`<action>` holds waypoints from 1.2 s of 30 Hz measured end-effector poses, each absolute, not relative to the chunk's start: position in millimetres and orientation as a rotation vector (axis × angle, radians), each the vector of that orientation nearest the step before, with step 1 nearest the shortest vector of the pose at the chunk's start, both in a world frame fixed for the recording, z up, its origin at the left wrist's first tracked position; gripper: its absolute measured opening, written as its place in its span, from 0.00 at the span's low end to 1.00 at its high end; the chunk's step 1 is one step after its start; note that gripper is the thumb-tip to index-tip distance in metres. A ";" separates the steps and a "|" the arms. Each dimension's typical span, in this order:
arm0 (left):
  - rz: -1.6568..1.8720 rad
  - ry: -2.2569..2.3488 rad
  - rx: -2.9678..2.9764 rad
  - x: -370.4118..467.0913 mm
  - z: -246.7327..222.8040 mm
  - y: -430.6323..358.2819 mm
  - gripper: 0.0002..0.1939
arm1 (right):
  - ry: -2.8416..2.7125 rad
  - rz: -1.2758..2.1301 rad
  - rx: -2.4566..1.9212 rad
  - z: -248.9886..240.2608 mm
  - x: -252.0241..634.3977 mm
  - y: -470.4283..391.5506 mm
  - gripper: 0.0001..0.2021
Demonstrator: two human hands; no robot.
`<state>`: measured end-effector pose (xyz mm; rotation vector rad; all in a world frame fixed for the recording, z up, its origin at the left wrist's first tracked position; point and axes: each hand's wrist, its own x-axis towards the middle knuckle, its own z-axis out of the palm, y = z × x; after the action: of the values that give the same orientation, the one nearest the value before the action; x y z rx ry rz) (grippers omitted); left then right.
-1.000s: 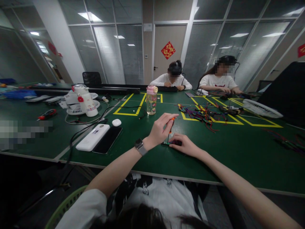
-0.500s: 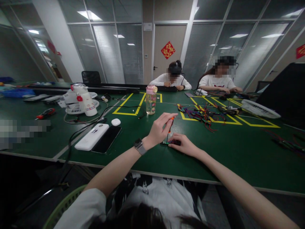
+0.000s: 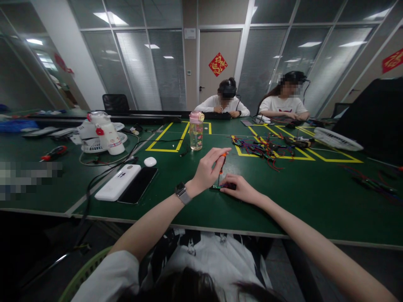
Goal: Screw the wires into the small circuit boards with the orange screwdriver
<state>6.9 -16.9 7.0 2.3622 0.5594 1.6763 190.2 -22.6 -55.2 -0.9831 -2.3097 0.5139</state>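
Note:
In the head view, my left hand (image 3: pixel 208 167) is closed around the orange and black handle of a screwdriver (image 3: pixel 221 164), which stands upright with its shaft pointing down. The screwdriver's tip meets a small green circuit board (image 3: pixel 216 187) lying on the green table. My right hand (image 3: pixel 239 188) grips the board from the right, low on the tabletop. Its fingers and some dark wires cover much of the board. Exactly where the tip touches is too small to make out.
A drink bottle (image 3: pixel 197 132) stands beyond my left hand. To the left lie a white power bank (image 3: pixel 118 182), a black phone (image 3: pixel 138 185) and an earbud case (image 3: pixel 150 162). Wired boards (image 3: pixel 258 147) are heaped at right. Two people sit across the table.
The whole view has shifted slightly, with things appearing a little further left. Both hands keep their hold on the screwdriver and the circuit board.

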 end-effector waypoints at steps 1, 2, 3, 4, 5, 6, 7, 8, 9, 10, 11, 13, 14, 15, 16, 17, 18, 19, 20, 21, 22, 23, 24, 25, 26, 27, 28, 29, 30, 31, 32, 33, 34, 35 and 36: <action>1.678 0.556 2.361 6.9 6.8 -16.7 0.16 | -2.309 0.510 -0.981 -55.5 190.2 -22.4 0.08; 1.680 0.551 2.361 7.0 6.6 -16.6 0.15 | -2.310 0.506 -0.979 -55.7 190.2 -22.1 0.08; 1.681 0.545 2.362 7.0 6.5 -16.5 0.15 | -2.312 0.503 -0.976 -55.9 190.2 -21.9 0.08; 1.681 0.542 2.362 7.0 6.4 -16.4 0.16 | -2.313 0.502 -0.973 -56.0 190.2 -21.8 0.07; 1.679 0.541 2.361 7.0 6.3 -16.3 0.16 | -2.315 0.502 -0.971 -56.0 190.1 -21.8 0.07; 1.676 0.542 2.360 7.0 6.4 -16.3 0.16 | -2.316 0.502 -0.969 -55.9 190.0 -21.8 0.07; 1.672 0.546 2.359 6.9 6.5 -16.3 0.16 | -2.316 0.503 -0.970 -55.7 189.9 -21.9 0.07; 1.670 0.550 2.358 6.9 6.6 -16.3 0.16 | -2.315 0.505 -0.971 -55.4 189.8 -22.1 0.07; 1.670 0.554 2.358 6.8 6.7 -16.3 0.16 | -2.314 0.509 -0.973 -55.2 189.8 -22.2 0.07; 1.671 0.555 2.358 6.7 6.8 -16.3 0.16 | -2.312 0.513 -0.973 -55.0 189.7 -22.3 0.07; 1.673 0.555 2.359 6.7 6.8 -16.4 0.16 | -2.310 0.518 -0.973 -55.0 189.7 -22.4 0.07; 1.676 0.551 2.360 6.7 6.9 -16.5 0.15 | -2.308 0.523 -0.973 -55.1 189.9 -22.5 0.07; 1.675 0.549 2.360 6.7 6.9 -16.6 0.15 | -2.310 0.523 -0.972 -55.2 190.0 -22.4 0.07; 1.673 0.548 2.359 6.8 6.8 -16.6 0.15 | -2.312 0.521 -0.971 -55.4 190.1 -22.4 0.07; 1.671 0.549 2.359 6.8 6.8 -16.7 0.15 | -2.315 0.518 -0.969 -55.5 190.1 -22.3 0.07; 1.669 0.551 2.360 6.9 6.7 -16.8 0.15 | -2.316 0.516 -0.967 -55.6 190.2 -22.2 0.07; 1.667 0.554 2.360 6.9 6.6 -16.9 0.15 | -2.316 0.515 -0.966 -55.6 190.2 -22.1 0.08; 1.667 0.555 2.359 6.9 6.6 -17.0 0.15 | -2.316 0.514 -0.965 -55.7 190.3 -22.0 0.08; 1.667 0.554 2.358 6.9 6.4 -17.1 0.15 | -2.316 0.514 -0.964 -55.7 190.3 -21.8 0.08; 1.667 0.551 2.355 6.8 6.3 -17.2 0.15 | -2.317 0.515 -0.963 -55.8 190.4 -21.6 0.08; 1.663 0.546 2.351 6.7 6.1 -17.3 0.16 | -2.318 0.516 -0.962 -56.0 190.5 -21.3 0.08; 1.659 0.540 2.346 6.5 5.8 -17.5 0.16 | -2.319 0.516 -0.961 -56.2 190.7 -20.9 0.08; 1.655 0.531 2.342 6.4 5.4 -17.6 0.16 | -2.320 0.516 -0.959 -56.5 190.8 -20.6 0.08; 1.651 0.520 2.340 6.3 5.1 -17.7 0.16 | -2.320 0.515 -0.957 -56.9 191.0 -20.2 0.08; 1.652 0.506 2.339 6.3 4.8 -17.8 0.17 | -2.319 0.513 -0.958 -57.2 191.1 -20.0 0.08; 1.652 0.495 2.341 6.3 4.6 -17.8 0.17 | -2.319 0.509 -0.959 -57.5 191.2 -19.8 0.07; 1.654 0.487 2.345 6.5 4.6 -17.8 0.17 | -2.320 0.504 -0.960 -57.7 191.1 -19.8 0.07; 1.655 0.486 2.349 6.6 4.7 -17.8 0.17 | -2.321 0.500 -0.962 -57.7 191.0 -19.8 0.07; 1.654 0.492 2.353 6.8 5.0 -17.8 0.17 | -2.321 0.496 -0.964 -57.6 190.9 -20.0 0.07; 1.655 0.506 2.355 7.1 5.4 -17.8 0.17 | -2.321 0.492 -0.965 -57.5 190.7 -20.3 0.07; 1.660 0.525 2.356 7.3 5.9 -17.8 0.17 | -2.320 0.489 -0.966 -57.3 190.6 -20.6 0.07; 1.672 0.547 2.359 7.4 6.3 -17.8 0.16 | -2.318 0.487 -0.968 -57.1 190.5 -20.8 0.07; 1.690 0.570 2.362 7.6 6.8 -17.7 0.15 | -2.317 0.485 -0.970 -57.0 190.5 -21.0 0.07; 1.711 0.592 2.367 7.6 7.1 -17.7 0.14 | -2.319 0.484 -0.970 -56.9 190.5 -21.0 0.06; 1.731 0.610 2.373 7.7 7.2 -17.6 0.13 | -2.321 0.484 -0.969 -57.0 190.6 -21.0 0.06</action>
<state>7.7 -17.6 7.2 2.3733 0.6103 1.7308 190.6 -21.0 -57.0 -0.9690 -2.3215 0.4840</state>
